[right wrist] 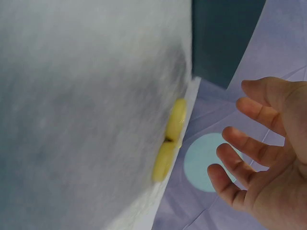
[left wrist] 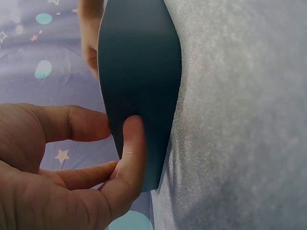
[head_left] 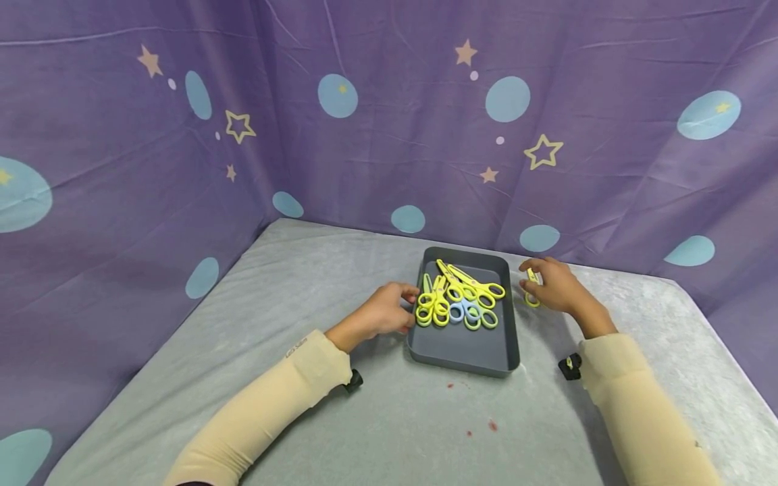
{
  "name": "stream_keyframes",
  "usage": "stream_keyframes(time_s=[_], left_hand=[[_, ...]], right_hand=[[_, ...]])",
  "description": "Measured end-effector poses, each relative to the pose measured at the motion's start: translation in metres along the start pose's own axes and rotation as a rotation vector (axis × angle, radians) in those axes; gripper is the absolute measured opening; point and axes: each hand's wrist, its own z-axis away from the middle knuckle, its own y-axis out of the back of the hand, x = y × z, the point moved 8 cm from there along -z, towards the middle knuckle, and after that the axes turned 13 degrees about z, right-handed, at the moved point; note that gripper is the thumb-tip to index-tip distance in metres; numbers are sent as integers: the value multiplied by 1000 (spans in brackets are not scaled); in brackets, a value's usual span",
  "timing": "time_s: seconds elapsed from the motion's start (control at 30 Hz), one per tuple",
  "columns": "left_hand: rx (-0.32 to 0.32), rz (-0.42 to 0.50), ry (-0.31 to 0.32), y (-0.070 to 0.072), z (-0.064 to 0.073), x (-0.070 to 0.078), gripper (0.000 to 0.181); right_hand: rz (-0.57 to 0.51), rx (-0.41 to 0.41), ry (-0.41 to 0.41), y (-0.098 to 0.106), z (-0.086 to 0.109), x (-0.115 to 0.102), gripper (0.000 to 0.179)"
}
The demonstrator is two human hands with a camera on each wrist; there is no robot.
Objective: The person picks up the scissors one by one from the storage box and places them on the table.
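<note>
My left hand is at the left side of a dark grey tray. In the left wrist view its fingers pinch the tray wall, one on the outer face and others over the rim. Inside the tray lies a pile of yellow and green scissors, with one blue-handled pair among them. Just right of the tray, my right hand hovers with spread, bent fingers over a yellow pair of scissors on the table. It is apart from them in the right wrist view.
A pale grey cloth covers the table, with a few small red marks in front of the tray. Purple patterned curtains stand behind and at the sides. Small black devices sit by the wrists.
</note>
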Motion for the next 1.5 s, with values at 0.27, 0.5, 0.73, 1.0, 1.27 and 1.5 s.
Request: stream_keyframes(time_s=[0.27,0.5,0.73,1.0,1.27,1.5], left_hand=[[0,0,-6,0,-1,0,70],[-2,-2,-7,0,-2,0,72],[-6,5,-8,-1,-1,2,72],[-9,10,-15,-1,-1,2,72],[-10,20,-11,0,0,2,72],[-6,19,-12,1,0,1,72]], right_hand=[[-27,46,78,13,-3,-25,32],[-26,32,117,15,-7,-44,32],[-23,18,161,13,-13,-61,32],[-14,29,258,12,-18,-79,28],[12,-24,340,7,-27,-97,31],[5,-63,414,3,-34,-108,32]])
